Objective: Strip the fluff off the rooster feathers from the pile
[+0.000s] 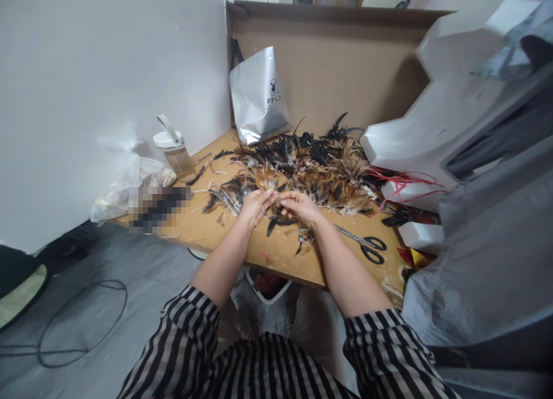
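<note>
Close together over the table's front part, both my hands have their fingers closed. My left hand point(256, 206) pinches the pale base of a small bunch of brown feathers point(260, 176), whose tips fan out away from me. Its fingertips almost meet those of my right hand point(299, 207), which is curled in a pinch; what lies between its fingers is too small to make out. Behind the hands spreads a pile of brown and black feathers point(319, 157). A dark loose feather point(276, 223) lies just below them. To the right rest black-handled scissors point(365, 244).
A silver bag point(259, 97) leans on the cardboard point(337, 59) at the back. At the left stand a lidded bottle point(175, 151) and a plastic bag point(129, 183). White foam point(436, 117) and red strings point(406, 186) border the right. Below the table edge sits a white bin point(270, 298).
</note>
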Action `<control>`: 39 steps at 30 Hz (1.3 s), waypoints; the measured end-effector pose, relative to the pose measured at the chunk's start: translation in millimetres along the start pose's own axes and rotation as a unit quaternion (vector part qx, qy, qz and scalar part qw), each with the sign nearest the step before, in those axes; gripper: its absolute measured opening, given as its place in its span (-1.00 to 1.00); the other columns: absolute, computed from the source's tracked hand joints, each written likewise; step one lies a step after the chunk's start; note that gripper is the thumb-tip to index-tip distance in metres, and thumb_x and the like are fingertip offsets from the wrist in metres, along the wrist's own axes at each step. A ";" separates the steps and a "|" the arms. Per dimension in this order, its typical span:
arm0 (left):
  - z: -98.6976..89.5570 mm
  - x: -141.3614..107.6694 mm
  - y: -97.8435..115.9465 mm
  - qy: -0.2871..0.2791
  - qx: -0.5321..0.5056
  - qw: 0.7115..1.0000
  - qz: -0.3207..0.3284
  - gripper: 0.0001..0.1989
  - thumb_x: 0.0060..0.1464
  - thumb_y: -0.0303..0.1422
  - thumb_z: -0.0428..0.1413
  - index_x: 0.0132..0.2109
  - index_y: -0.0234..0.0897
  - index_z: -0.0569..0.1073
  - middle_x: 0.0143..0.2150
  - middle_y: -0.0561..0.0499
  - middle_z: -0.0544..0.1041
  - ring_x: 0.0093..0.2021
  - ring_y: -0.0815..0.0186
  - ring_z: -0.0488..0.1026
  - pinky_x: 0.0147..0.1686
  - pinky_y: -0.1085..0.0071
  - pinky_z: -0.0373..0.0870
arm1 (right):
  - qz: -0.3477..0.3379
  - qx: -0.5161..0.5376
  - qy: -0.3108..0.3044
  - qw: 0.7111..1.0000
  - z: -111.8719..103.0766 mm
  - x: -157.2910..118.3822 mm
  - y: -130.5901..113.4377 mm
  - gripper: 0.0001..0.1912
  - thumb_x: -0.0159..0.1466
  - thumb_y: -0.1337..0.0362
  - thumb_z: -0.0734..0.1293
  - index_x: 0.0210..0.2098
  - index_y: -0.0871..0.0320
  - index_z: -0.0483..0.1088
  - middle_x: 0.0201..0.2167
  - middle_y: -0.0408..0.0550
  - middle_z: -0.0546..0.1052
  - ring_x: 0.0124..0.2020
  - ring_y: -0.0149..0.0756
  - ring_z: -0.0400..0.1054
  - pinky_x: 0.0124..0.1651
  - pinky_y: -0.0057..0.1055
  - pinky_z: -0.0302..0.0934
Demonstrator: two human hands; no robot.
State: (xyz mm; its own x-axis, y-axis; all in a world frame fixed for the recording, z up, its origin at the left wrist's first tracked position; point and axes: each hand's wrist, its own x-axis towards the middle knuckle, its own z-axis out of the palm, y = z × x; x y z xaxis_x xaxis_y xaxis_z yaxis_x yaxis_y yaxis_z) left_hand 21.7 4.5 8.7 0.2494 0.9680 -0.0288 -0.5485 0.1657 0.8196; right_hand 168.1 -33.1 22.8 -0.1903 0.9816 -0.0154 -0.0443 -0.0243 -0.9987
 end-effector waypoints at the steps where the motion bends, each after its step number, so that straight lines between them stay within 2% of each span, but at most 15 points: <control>1: 0.0 0.0 0.0 0.006 -0.004 1.000 0.002 -0.88 -0.13 -0.45 0.18 -0.46 -0.43 0.38 -0.40 -0.07 0.51 -0.39 0.47 0.46 -0.27 0.55 0.38 | 0.005 0.011 0.000 1.000 0.6 1.2 2.1 -0.70 -0.05 0.23 0.38 -0.31 0.18 0.35 -0.40 -0.07 0.50 -0.58 -0.53 0.30 -0.62 -0.62 0.11; 4: -0.5 0.3 -0.3 0.012 -0.020 1.000 0.003 -0.88 -0.12 -0.46 0.17 -0.47 -0.43 0.37 -0.41 -0.07 0.51 -0.40 0.47 0.46 -0.30 0.57 0.38 | 0.016 0.027 0.018 0.999 1.5 4.8 8.7 -0.71 -0.08 0.26 0.40 -0.36 0.20 0.34 -0.45 -0.08 0.50 -0.58 -0.53 0.29 -0.60 -0.62 0.13; 9: -1.8 1.8 -1.7 0.009 -0.026 1.000 -0.002 -0.89 -0.10 -0.49 0.15 -0.49 -0.43 0.36 -0.40 -0.07 0.51 -0.38 0.47 0.47 -0.31 0.60 0.37 | 0.010 0.022 0.053 0.998 1.4 7.7 13.5 -0.75 -0.08 0.22 0.39 -0.45 0.23 0.36 -0.54 -0.12 0.46 -0.65 -0.58 0.20 -0.65 -0.63 0.05; 14: -2.2 2.9 -2.9 0.012 -0.020 1.000 -0.001 -0.85 -0.15 -0.46 0.19 -0.49 -0.42 0.35 -0.38 -0.08 0.51 -0.37 0.45 0.47 -0.27 0.55 0.38 | 0.009 0.010 0.071 0.997 2.5 5.4 7.9 -0.73 -0.10 0.18 0.39 -0.46 0.23 0.36 -0.58 -0.15 0.43 -0.67 -0.58 0.15 -0.65 -0.60 0.00; 18: -2.3 2.5 -2.3 0.008 -0.022 1.000 0.009 -0.86 -0.14 -0.46 0.19 -0.49 -0.41 0.35 -0.40 -0.06 0.51 -0.37 0.45 0.47 -0.27 0.54 0.38 | -0.003 -0.049 0.094 0.994 3.1 0.8 0.3 -0.73 -0.09 0.18 0.38 -0.45 0.22 0.38 -0.65 -0.22 0.37 -0.69 -0.57 0.10 -0.64 -0.59 -0.05; 20: -2.3 2.2 -1.9 0.004 -0.024 1.000 0.012 -0.87 -0.12 -0.47 0.17 -0.49 -0.41 0.36 -0.41 -0.05 0.51 -0.38 0.46 0.47 -0.28 0.54 0.38 | -0.024 -0.084 0.074 0.993 2.5 -0.7 -1.5 -0.73 -0.09 0.19 0.38 -0.44 0.23 0.39 -0.62 -0.21 0.39 -0.65 -0.56 0.13 -0.59 -0.57 0.01; 23: -2.4 2.2 -1.7 0.000 -0.030 0.999 0.014 -0.89 -0.11 -0.49 0.16 -0.49 -0.41 0.36 -0.41 -0.05 0.51 -0.39 0.46 0.46 -0.31 0.57 0.38 | -0.047 -0.149 0.011 0.988 -0.6 0.0 1.2 -0.74 -0.09 0.24 0.37 -0.40 0.25 0.41 -0.55 -0.16 0.43 -0.58 -0.52 0.20 -0.49 -0.54 0.09; 27: -2.1 2.6 -1.6 0.003 -0.033 0.999 0.012 -0.90 -0.08 -0.49 0.14 -0.49 -0.42 0.37 -0.42 -0.05 0.51 -0.40 0.48 0.46 -0.32 0.59 0.38 | -0.066 -0.293 -0.011 0.954 -7.7 3.1 8.5 -0.78 -0.04 0.31 0.31 -0.37 0.23 0.43 -0.57 -0.17 0.43 -0.58 -0.50 0.21 -0.48 -0.53 0.09; 32: -1.3 2.2 -1.5 0.001 -0.009 1.000 0.005 -0.93 -0.08 -0.48 0.14 -0.46 -0.42 0.41 -0.40 -0.06 0.51 -0.40 0.48 0.46 -0.30 0.58 0.38 | -0.109 -0.482 0.002 0.869 -9.2 -0.1 5.4 -0.86 -0.06 0.41 0.29 -0.48 0.15 0.45 -0.53 -0.17 0.46 -0.51 -0.44 0.26 -0.41 -0.52 0.09; 34: -0.7 1.3 -1.3 -0.002 0.002 1.000 0.003 -0.92 -0.08 -0.47 0.14 -0.46 -0.43 0.42 -0.40 -0.07 0.52 -0.41 0.48 0.45 -0.30 0.57 0.38 | -0.110 -0.517 0.011 0.849 -7.5 -2.2 2.5 -0.89 -0.04 0.41 0.27 -0.55 0.15 0.43 -0.55 -0.16 0.46 -0.51 -0.43 0.26 -0.39 -0.51 0.08; 36: 0.0 0.0 -0.7 -0.004 0.017 1.000 -0.002 -0.91 -0.10 -0.45 0.15 -0.45 -0.43 0.43 -0.40 -0.08 0.52 -0.41 0.48 0.45 -0.32 0.58 0.38 | -0.110 -0.528 0.021 0.842 -7.0 -3.1 0.8 -0.88 -0.01 0.39 0.25 -0.58 0.16 0.42 -0.56 -0.14 0.46 -0.50 -0.42 0.27 -0.37 -0.51 0.08; 39: 0.6 -1.9 0.7 -0.006 0.055 0.998 -0.006 -0.86 -0.14 -0.40 0.18 -0.43 -0.44 0.43 -0.38 -0.10 0.52 -0.43 0.47 0.45 -0.41 0.60 0.36 | -0.107 -0.507 0.028 0.855 -9.6 -2.1 1.0 -0.86 0.04 0.32 0.23 -0.56 0.18 0.42 -0.55 -0.14 0.46 -0.50 -0.44 0.26 -0.38 -0.53 0.08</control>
State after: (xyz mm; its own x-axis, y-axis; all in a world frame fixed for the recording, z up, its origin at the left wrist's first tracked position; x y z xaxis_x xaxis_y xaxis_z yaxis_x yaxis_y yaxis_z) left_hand 21.3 2.6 9.7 0.2648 0.9637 -0.0332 -0.4542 0.1550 0.8773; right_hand 177.9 -33.3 21.4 -0.2357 0.9513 0.1986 0.8065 0.3055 -0.5062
